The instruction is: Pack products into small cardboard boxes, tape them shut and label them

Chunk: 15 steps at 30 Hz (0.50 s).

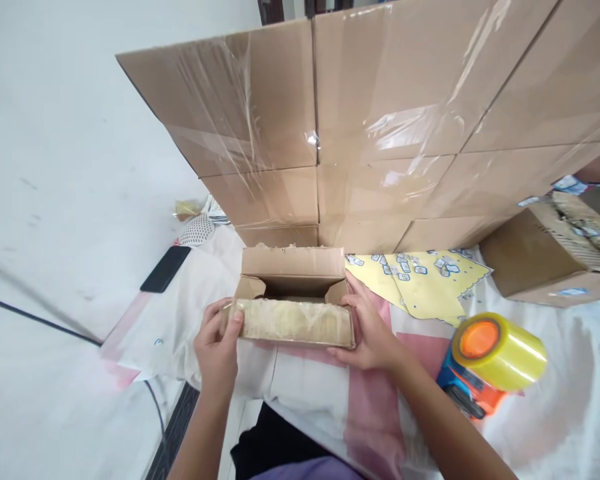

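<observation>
A small cardboard box (pixel 295 323), taped along its front, is held between my two hands over the cloth-covered table. Its back flap (pixel 293 261) stands up, and the dark inside shows at the top. My left hand (pixel 217 340) grips the left end, with the thumb on the front face. At the right end, my right hand (pixel 367 330) has its fingers around the side and underneath. To the right of that hand lies a tape dispenser (pixel 463 383) carrying a large roll of clear yellowish tape (pixel 517 353).
A tall taped cardboard panel (pixel 380 120) rises behind the box. Yellow patterned sheets (pixel 425 283) lie at its foot. Another cardboard box (pixel 535 253) stands at the right. A black phone (pixel 166 269) and a white perforated object (pixel 197 230) are near the left wall.
</observation>
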Motion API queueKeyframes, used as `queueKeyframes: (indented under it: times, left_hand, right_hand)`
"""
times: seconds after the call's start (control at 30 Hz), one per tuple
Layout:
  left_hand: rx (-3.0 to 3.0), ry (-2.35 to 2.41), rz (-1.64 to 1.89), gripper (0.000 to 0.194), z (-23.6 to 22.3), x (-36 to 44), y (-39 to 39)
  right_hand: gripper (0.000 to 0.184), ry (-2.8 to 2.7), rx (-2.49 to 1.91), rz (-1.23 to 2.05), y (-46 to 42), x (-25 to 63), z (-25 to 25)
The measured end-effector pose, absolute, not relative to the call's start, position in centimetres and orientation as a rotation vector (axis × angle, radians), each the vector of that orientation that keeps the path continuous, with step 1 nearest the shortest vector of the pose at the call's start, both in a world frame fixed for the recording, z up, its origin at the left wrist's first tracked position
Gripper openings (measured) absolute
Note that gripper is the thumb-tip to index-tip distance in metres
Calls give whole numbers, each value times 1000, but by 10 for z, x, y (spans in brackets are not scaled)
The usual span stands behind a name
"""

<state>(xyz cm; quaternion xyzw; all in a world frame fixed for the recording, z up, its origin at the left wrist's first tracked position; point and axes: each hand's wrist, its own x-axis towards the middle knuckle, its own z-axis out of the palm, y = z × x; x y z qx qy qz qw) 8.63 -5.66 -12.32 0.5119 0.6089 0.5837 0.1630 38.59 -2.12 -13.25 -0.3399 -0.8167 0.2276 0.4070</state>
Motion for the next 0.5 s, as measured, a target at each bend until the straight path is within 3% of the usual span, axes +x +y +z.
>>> queueKeyframes:
  times: [0.07, 0.17, 0.27, 0.4, 0.5]
  left_hand:
    - [1281, 1765, 1709, 19, -121, 97, -56]
    - [1127, 1758, 1724, 33, -119, 106, -55]
    - [1142, 1846, 1646, 41, -116, 108, -57]
    - [1717, 1986, 1932, 26, -104, 115, -74]
    - [2346, 1749, 2096, 33, -91, 130, -88]
  right_hand:
    - [79, -2033, -835, 538, -22, 384, -132]
    - [97, -1953, -741, 489, -20, 382, -130]
    - [99, -1995, -751, 410, -17, 383, -128]
    - [94, -2057, -808, 327, -14, 386, -127]
    - [95, -2055, -829, 325, -13, 386, -128]
